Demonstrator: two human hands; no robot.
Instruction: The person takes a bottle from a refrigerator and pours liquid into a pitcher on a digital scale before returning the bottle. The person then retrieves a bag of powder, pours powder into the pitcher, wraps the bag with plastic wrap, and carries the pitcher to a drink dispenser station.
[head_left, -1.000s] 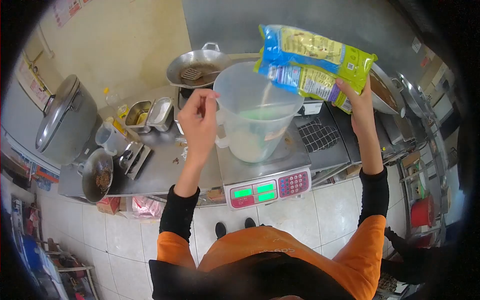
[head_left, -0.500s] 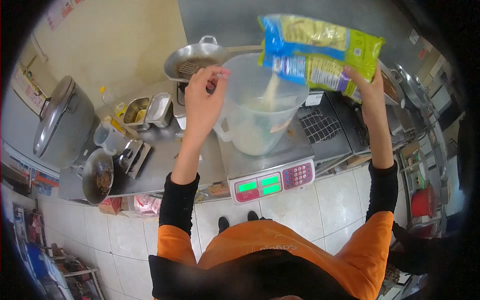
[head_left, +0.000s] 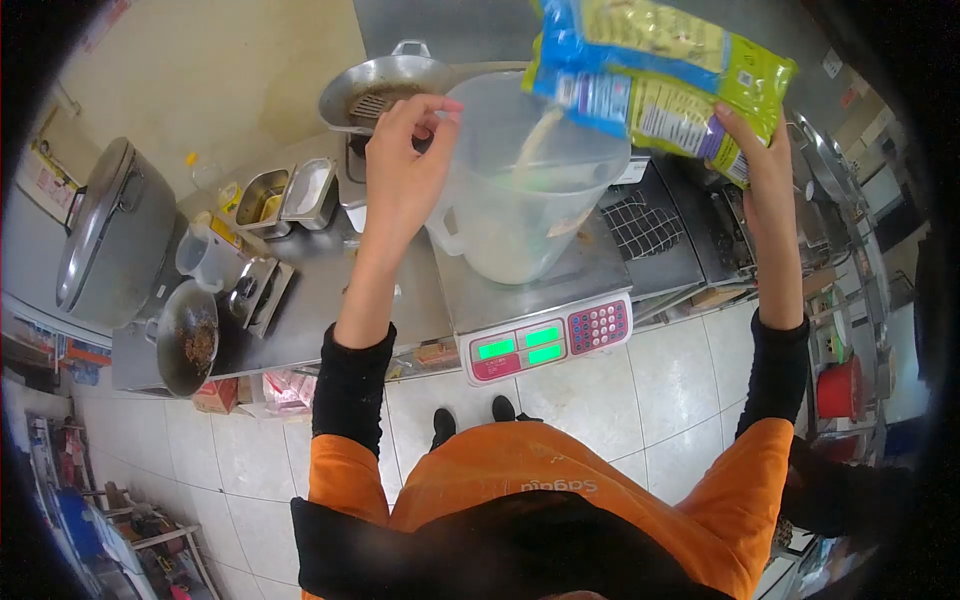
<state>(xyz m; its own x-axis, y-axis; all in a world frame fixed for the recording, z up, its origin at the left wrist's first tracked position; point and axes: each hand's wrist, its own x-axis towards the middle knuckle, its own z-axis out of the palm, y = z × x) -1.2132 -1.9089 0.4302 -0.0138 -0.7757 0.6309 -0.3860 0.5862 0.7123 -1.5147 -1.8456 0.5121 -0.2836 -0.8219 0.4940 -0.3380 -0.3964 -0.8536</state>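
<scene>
My right hand [head_left: 762, 160] grips a green, blue and yellow plastic bag [head_left: 665, 75] by its right end, tilted above a large translucent plastic jug [head_left: 495, 240]. From the bag's left end a pale stream [head_left: 538, 140] pours into the jug; whether it is powder or grain I cannot tell. Thumb and fingers of my left hand [head_left: 408, 150] are pinched together at the jug's left rim, above its side handle. Pale stuff shows through the jug wall. Beneath the jug is a digital scale [head_left: 548, 342] with a metal platform and lit green displays.
Behind my left hand stands a wok [head_left: 385, 75] with a slotted turner. Farther left are metal containers [head_left: 262, 205], a clear jug [head_left: 200, 255], a small wok [head_left: 188, 340] with brown food, and a large lidded pot [head_left: 110, 235]. Right of the scale lies a black grid-patterned cloth [head_left: 638, 225].
The bag has shifted slightly up and right in view, its contents still pouring. The jug and my left hand appear a little higher, partly because the camera moved.
</scene>
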